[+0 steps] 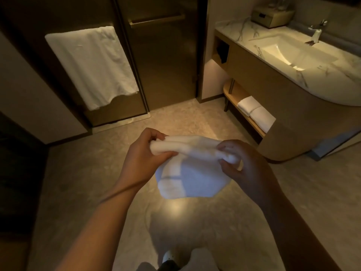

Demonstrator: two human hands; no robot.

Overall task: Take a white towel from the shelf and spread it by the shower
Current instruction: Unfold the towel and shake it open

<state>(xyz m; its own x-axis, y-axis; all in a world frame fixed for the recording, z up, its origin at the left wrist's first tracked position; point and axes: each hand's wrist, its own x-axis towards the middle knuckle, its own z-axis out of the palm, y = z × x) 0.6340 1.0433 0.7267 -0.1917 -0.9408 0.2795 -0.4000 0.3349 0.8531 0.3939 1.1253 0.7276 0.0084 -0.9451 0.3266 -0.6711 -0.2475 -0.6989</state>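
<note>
- Holding a folded white terry towel in mid-air over the glossy beige stone floor, w/ both hands at its top edge.
- Left hand clamps the towel's upper left corner, thumb below, fingers curled over the top fold.
- Right hand pinches the upper right corner betw. thumb and fingertips; a bit of cloth pokes out past them.
- Top of the towel is a thick roll of layers; lower part hangs down, partly unfolded, not touching the floor.
- Ahead left: a large white towel draped over a bar on the dark glass shower door, hanging nearly to the door's foot.
- Right: rounded wooden vanity w/ marble top, lit white basin and chrome tap.
- Low wooden shelf under the vanity carries two folded white towels side by side, touching.
- Person's feet show at the bottom edge, blurred.
</note>
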